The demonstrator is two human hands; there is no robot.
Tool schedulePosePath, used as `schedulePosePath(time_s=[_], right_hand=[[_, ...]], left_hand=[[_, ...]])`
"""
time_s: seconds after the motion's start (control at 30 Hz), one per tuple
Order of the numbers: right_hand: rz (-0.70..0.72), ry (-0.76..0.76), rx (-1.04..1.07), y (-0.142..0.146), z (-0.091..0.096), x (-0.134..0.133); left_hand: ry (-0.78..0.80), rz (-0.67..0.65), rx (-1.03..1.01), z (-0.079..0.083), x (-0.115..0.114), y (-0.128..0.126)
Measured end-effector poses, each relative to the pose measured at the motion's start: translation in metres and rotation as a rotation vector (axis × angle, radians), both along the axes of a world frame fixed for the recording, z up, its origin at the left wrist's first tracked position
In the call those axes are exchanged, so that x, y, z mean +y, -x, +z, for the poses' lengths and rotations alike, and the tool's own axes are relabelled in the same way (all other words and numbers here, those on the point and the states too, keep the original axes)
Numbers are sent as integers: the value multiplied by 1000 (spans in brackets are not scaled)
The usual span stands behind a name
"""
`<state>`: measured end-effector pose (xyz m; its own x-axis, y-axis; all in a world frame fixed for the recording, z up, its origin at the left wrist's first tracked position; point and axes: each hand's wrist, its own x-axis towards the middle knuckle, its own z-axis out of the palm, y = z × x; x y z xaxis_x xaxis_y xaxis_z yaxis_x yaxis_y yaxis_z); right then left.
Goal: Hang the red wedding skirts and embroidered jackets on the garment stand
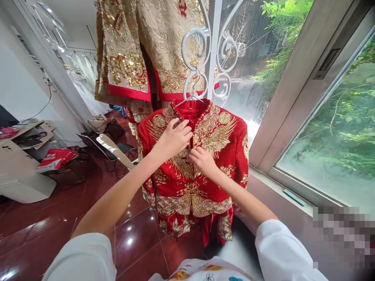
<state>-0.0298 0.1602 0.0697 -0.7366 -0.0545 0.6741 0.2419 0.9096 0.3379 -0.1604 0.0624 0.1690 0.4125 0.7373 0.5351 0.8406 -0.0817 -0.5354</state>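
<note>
A red jacket with gold embroidery hangs in front of me on a white hanger. Its stand collar is parted at the top, and the red lining shows inside. My left hand lies over the upper front beside the opening, fingers bent round the front edge; the thumb is hidden. Slightly lower, my right hand pinches the other front edge between closed fingers, close to the middle line. Any fastener under the fingers is too small or covered to make out. Below the hem hang red and gold embroidered strips.
Gold sequined garments with red borders hang behind, near a white scrolled metal frame. At right stand a large window and its sill. On the left are a chair, a red-and-white bag and a white desk.
</note>
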Motion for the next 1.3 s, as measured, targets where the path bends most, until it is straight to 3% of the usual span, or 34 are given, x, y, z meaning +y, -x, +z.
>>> schedulePosePath(time_s=[0.1, 0.2, 0.37, 0.5, 0.6, 0.67, 0.73, 0.8, 0.87, 0.97, 1.03, 1.1, 1.17, 1.3], right_hand=[[2, 79, -170, -11, -51, -8], [-9, 190, -370, -22, -106, -20], [6, 273, -531, -37, -182, -49], [-36, 326, -632, -56, -213, -70], [-182, 369, -670, -86, -219, -71], [-327, 409, -664, -109, -212, -65], [-474, 456, -648, -127, -195, -59], [-576, 504, -626, -130, -163, -56], [-587, 542, -530, -113, -118, -56], [-383, 506, 56, -56, -42, -53], [-411, 449, 353, -18, -2, -42], [-469, 440, 489, 1, 25, -24], [-473, 467, 493, -5, 38, -4], [-402, 612, 382, -59, 51, 39]], left_hand=[[61, -30, 20, -17, -6, -7], [88, -5, 74, -45, -9, -12], [234, -92, 97, -115, -11, -19], [463, -121, 12, -178, -27, -15], [453, 42, -88, -198, -58, 10], [376, 220, -177, -192, -85, 34], [259, 413, -276, -176, -110, 52], [105, 576, -396, -157, -121, 55], [-75, 663, -552, -140, -110, 42], [-418, 640, -805, -124, -64, 14], [-651, 597, -914, -115, -34, 9], [-784, 546, -936, -101, -22, 19], [-767, 482, -882, -80, -28, 42], [-672, 507, -673, -19, -56, 94]])
